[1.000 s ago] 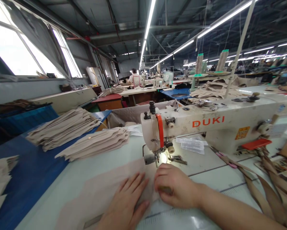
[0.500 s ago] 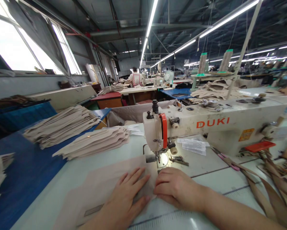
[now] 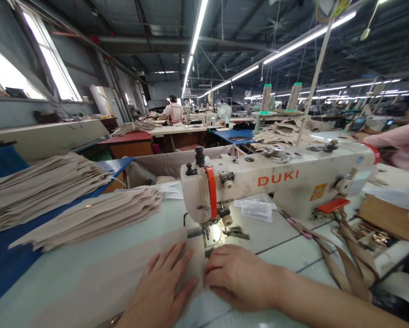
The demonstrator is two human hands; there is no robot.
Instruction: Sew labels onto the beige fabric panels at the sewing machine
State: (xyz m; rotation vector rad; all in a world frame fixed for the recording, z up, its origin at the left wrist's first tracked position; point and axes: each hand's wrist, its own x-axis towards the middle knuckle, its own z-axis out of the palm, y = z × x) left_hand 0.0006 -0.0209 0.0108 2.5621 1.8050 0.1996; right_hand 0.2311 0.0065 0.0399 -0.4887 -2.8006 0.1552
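In the head view, we see a pale beige fabric panel (image 3: 122, 269) lying flat on the desk (image 3: 279, 255), its right edge near the needle area of the DUKI sewing machine (image 3: 286, 177). The left hand (image 3: 159, 282) is spread wide on the panel; the right hand (image 3: 240, 275) curls narrow at that edge — we cannot tell whether it pinches anything. We judge the cloth light, thin and limp, not fragile but apt to wrinkle — best pressed under flat fingers and taken by its edge.

Matt cloth panel (image 3: 122, 263), smooth metal sewing machine (image 3: 282, 191)
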